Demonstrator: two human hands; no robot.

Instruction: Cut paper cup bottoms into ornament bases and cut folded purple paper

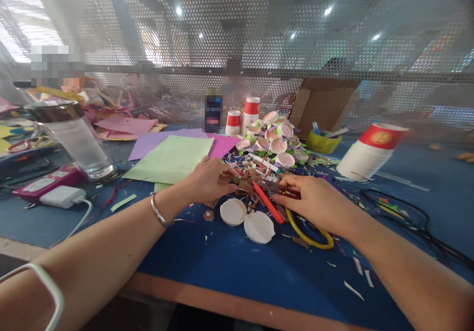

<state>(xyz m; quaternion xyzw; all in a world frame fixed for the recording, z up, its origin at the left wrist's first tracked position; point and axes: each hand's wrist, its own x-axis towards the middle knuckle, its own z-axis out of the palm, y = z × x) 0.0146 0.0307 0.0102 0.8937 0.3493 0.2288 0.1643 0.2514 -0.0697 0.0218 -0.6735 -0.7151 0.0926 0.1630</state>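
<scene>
My left hand [213,178] is over the pile of scraps, its fingers curled toward the thumb. What they pinch, if anything, is too small to make out; brown cardboard bits [245,186] lie just by the fingertips. My right hand [309,197] is closed round scissors [285,190] with dark red handles, the metal end pointing left toward my left hand. Below the hands, an orange-red pen-like stick [268,203] lies slanted, beside a yellow loop handle [314,242]. Two white paper discs [232,212] rest side by side on the blue table, close to a small brown disc [209,215].
Green paper [174,158] and purple sheets lie left, near a glass bottle [81,143] and a white charger [62,196]. Decorated paper discs [278,145] are heaped at centre back. Red-and-white paper cups [372,152] stand right, near a black cable [414,227]. A perforated screen [237,34] closes the back.
</scene>
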